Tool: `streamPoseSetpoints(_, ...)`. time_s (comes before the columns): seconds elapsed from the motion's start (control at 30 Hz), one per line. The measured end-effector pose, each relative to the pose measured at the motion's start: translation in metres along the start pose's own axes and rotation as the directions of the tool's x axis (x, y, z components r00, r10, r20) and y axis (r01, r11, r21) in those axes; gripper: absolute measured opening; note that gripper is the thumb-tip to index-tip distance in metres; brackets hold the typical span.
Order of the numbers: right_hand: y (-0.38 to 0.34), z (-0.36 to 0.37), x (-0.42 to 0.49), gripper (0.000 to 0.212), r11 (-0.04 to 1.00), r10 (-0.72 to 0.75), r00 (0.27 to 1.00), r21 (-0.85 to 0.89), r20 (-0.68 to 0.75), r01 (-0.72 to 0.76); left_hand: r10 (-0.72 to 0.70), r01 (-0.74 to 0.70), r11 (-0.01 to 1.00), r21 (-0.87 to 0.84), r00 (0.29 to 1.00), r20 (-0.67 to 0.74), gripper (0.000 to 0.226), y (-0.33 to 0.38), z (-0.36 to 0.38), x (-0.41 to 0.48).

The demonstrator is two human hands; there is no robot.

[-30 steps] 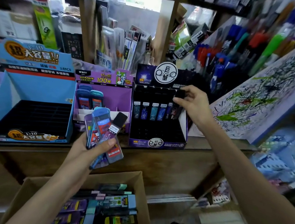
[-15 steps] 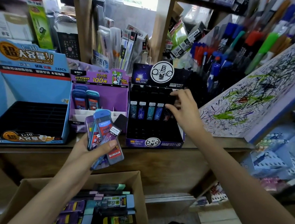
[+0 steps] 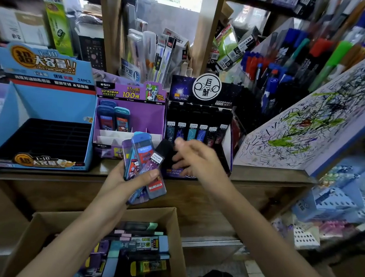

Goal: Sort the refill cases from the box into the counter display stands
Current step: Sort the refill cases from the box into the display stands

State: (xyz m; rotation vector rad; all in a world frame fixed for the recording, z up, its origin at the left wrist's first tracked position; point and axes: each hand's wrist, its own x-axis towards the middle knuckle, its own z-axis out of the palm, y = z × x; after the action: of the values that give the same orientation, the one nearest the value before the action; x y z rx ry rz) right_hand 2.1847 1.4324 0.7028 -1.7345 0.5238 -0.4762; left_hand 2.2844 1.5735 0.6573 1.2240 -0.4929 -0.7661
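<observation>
I am watching the blue display stand (image 3: 51, 103) sitting at far left, its dark slots showing, and below it the cardboard box (image 3: 36, 231) holding loose refill cases (image 3: 132, 248). The purple stand (image 3: 147, 116) is carrying blue-capped cases (image 3: 113, 119) at its back left. In front, the left hand (image 3: 124, 177) is gripping a fan of cases (image 3: 143, 156). The right hand (image 3: 197, 160) is hovering, blurred, by the rightmost case's black cap; I cannot tell whether it is pinching. Behind it, the black stand (image 3: 182, 88) is showing a row of dark cases (image 3: 193, 128)
</observation>
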Motion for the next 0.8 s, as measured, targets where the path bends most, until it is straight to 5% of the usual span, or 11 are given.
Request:
streamPoseSetpoints(0.23,-0.005,0.026,-0.016,0.009,0.995,0.068,0.998,0.075,-0.001,-0.068,0.002,0.0,0.999,-0.05,1.0,0.031,0.046,0.0,0.003,-0.004)
streamPoseSetpoints(0.53,-0.017,-0.008,-0.022,0.02,0.991,0.103,0.993,0.078,0.06,-0.108,-0.044,0.044,0.999,-0.007,0.996,-0.074,0.037,-0.007,0.0,0.002)
streamPoseSetpoints(0.67,-0.039,-0.067,-0.004,0.012,0.998,-0.034,0.991,0.051,-0.13,0.041,-0.033,0.032,0.999,-0.009,0.996,-0.088,0.037,-0.006,-0.001,0.006)
streamPoseSetpoints(0.8,-0.045,-0.11,0.024,0.018,0.955,-0.193,0.933,-0.275,-0.304,0.108,-0.009,0.011,1.0,0.028,0.997,-0.082,0.039,-0.006,-0.003,0.007)
